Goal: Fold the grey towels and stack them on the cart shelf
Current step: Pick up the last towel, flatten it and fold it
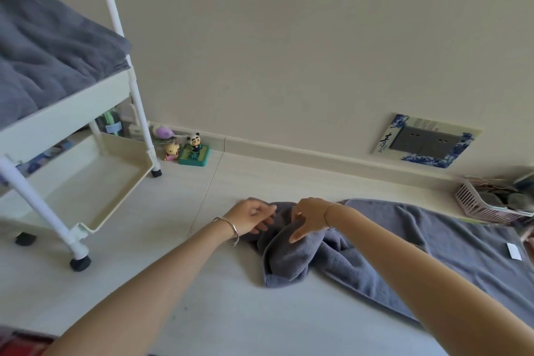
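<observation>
A grey towel (450, 243) lies on the pale floor, flat at the right and bunched into folds at its left end (300, 263). My left hand (250, 217) is at the towel's far left corner, with thumb and curled fingers pinching the edge. My right hand (310, 215) is just beside it and grips a raised fold, thumb pointing down over the cloth. The white cart (135, 95) stands to the left. Folded grey towels (49, 52) are stacked on its middle shelf (72, 107).
The cart's bottom tray (95, 179) sits low on black castors (80, 263). Small toy figures (194, 150) stand by the skirting board. A pink slatted basket (488, 205) is at the right wall, below a wall socket (427, 140). A white label (514, 251) shows on the towel.
</observation>
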Action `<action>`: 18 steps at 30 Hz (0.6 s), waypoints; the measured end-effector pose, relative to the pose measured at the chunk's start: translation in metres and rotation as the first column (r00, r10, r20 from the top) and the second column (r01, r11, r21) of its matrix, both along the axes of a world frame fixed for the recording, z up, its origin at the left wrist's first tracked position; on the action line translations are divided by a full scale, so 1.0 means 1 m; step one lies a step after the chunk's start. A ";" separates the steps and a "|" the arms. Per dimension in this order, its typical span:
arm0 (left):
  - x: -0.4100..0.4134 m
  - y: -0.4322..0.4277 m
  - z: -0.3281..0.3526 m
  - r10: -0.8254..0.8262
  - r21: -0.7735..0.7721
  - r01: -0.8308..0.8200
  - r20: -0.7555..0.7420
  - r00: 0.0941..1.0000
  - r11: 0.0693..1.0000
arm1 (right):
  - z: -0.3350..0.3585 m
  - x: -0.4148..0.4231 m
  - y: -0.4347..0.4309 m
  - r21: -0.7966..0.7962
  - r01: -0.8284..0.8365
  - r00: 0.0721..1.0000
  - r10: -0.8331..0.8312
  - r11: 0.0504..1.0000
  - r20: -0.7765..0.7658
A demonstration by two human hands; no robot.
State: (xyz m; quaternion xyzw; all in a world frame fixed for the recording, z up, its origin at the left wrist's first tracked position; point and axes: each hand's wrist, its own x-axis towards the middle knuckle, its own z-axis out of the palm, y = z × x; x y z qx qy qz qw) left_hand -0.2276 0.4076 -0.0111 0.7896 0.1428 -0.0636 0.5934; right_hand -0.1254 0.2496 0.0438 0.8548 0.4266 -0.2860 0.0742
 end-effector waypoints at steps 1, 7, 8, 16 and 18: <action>-0.004 -0.002 -0.004 -0.015 -0.009 0.015 -0.010 1.000 1.000 | -0.001 0.001 -0.002 -0.001 -0.014 1.000 0.014 1.000 -0.009; -0.017 -0.006 -0.026 -0.159 0.092 0.166 -0.082 0.984 0.982 | 0.016 0.013 -0.012 0.443 0.294 0.925 -0.135 0.847 -0.355; -0.018 -0.009 -0.025 -0.179 0.109 0.189 -0.096 0.979 0.976 | 0.022 0.015 -0.014 0.497 0.404 0.874 -0.163 0.768 -0.458; -0.012 -0.005 0.043 -0.160 0.028 0.157 0.140 0.977 0.987 | 0.071 0.030 -0.043 0.651 0.666 0.737 -0.187 0.366 -0.649; -0.008 0.011 0.091 -0.089 -0.012 0.095 0.258 0.962 0.995 | 0.090 0.036 -0.049 0.665 0.662 0.740 -0.162 0.348 -0.652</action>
